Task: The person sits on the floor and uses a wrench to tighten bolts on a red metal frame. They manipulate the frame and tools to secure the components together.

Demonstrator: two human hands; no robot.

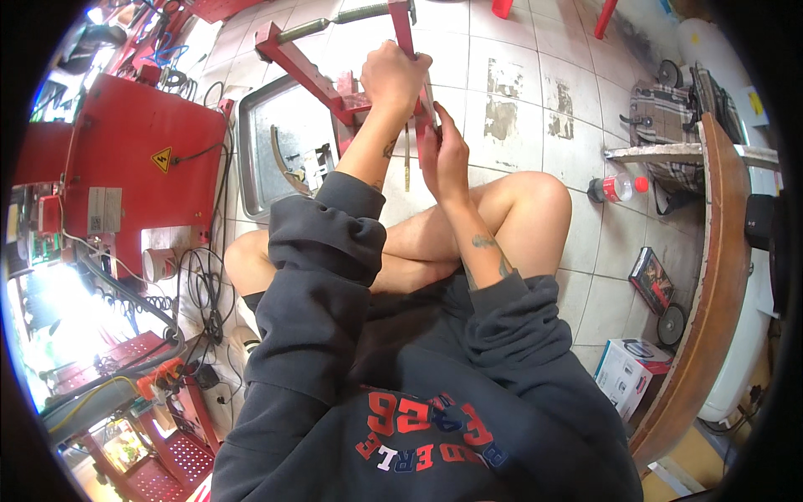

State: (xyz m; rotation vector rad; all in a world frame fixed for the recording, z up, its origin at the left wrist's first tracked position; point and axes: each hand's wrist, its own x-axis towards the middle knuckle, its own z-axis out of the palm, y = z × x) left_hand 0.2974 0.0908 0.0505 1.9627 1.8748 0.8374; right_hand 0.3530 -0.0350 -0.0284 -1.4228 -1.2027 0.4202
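On the tiled floor [577, 322], beside a grey metal tray [245, 163], a red metal frame [305, 77] is set ahead of the seated person, near the top of the view. On the red machine [188, 134] at the left, a yellow triangle [162, 160] is marked with a black lightning bolt, and a white label [104, 209] is carried lower down. A red label is worn by the clear bottle [619, 188] at the right; print is also borne by a white box [631, 372] and a dark flat case [652, 281]. Red, white and blue letters and numerals are printed across the dark sweatshirt [335, 326].

The hands are held apart. An upright bar of the frame is clasped near its top by the left hand [395, 79], with the fingers curled. The right hand [447, 161] is held lower against the frame's side, fingers stretched; whether anything is gripped by it cannot be told. The frame's top is cut off by the picture edge, and its lower part is partly hidden behind the left forearm.
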